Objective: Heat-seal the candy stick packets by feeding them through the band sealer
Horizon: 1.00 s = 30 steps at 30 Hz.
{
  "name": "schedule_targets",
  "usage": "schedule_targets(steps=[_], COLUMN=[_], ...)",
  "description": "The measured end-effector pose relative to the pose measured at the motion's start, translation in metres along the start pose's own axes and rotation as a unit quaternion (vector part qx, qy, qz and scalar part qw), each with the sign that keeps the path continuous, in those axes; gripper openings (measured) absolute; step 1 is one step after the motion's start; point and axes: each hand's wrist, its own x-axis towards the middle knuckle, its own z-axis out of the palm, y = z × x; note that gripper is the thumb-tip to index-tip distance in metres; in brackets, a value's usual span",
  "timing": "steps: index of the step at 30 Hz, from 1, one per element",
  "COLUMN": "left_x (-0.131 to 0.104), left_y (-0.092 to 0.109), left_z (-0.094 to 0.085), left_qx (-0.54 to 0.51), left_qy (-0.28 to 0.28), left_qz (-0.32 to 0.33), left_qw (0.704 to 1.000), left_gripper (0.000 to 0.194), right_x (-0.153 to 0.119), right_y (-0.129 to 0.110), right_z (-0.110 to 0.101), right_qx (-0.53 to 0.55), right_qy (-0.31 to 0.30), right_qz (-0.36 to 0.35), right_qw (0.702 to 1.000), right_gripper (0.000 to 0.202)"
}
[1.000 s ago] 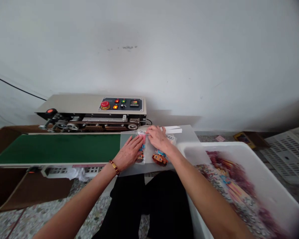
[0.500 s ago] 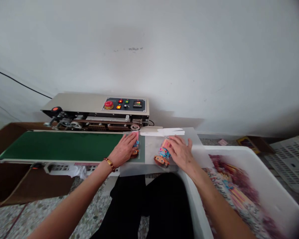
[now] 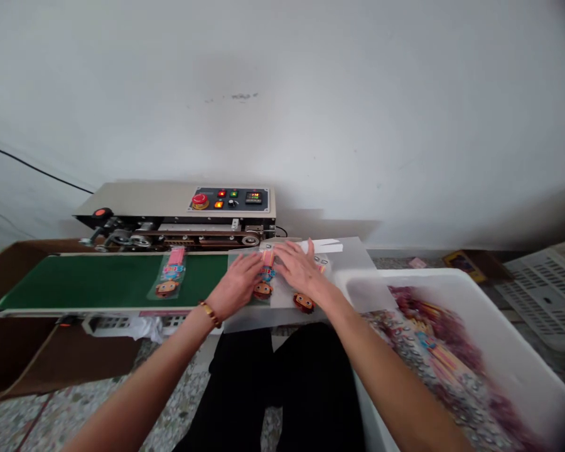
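A clear packet with a cartoon girl's head and pink and blue print (image 3: 263, 290) lies on the sheet-covered board (image 3: 245, 321) at the belt's right end. My left hand (image 3: 238, 282) rests along its left side, fingers stretched out. Across its upper right reaches my right hand (image 3: 297, 265), fingers extended and thumb raised. Below the right hand another cartoon packet (image 3: 304, 303) shows its head end; the hand and wrist hide much of it. A third packet (image 3: 168, 276) lies flat on the green conveyor belt (image 3: 89, 282), apart from both hands.
Behind the belt stands a band sealer (image 3: 179, 204) with lit buttons and a red stop knob. White strips (image 3: 327, 245) lie at the board's back. A white foam box (image 3: 494, 314) with many packets is at my right. A brown carton (image 3: 42, 351) stands left, under the belt.
One packet now lies farther left on the belt, out from under my left hand. My right hand has moved left, and a packet now lies between both hands.
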Motion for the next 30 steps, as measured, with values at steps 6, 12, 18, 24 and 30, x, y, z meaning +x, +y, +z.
schedule_targets(steps=[6,12,18,24,30], left_x=[0.019,0.001,-0.036,-0.034,0.016], left_y=[0.02,0.003,-0.045,-0.043,0.013], left_z=[0.028,0.022,-0.007,-0.019,0.012], left_qx=[-0.025,-0.021,-0.003,0.026,-0.05], left_qy=[-0.047,-0.035,-0.047,0.018,-0.05], left_qz=[-0.034,-0.066,-0.098,-0.125,0.018], left_qw=[0.998,0.997,0.994,0.992,0.997], left_gripper=[0.052,0.055,0.051,0.042,0.048], right_x=[-0.063,-0.082,-0.026,0.007,-0.06], right_y=[0.038,0.043,0.01,-0.003,0.033], right_z=[-0.01,0.004,0.01,0.014,0.001], right_qx=[-0.054,-0.061,0.002,0.067,0.031], right_qy=[0.024,-0.011,-0.049,-0.054,0.04], right_qz=[0.062,0.056,0.003,-0.012,0.046], right_qw=[0.996,0.997,0.999,0.996,0.998], right_gripper=[0.034,0.036,0.034,0.039,0.039])
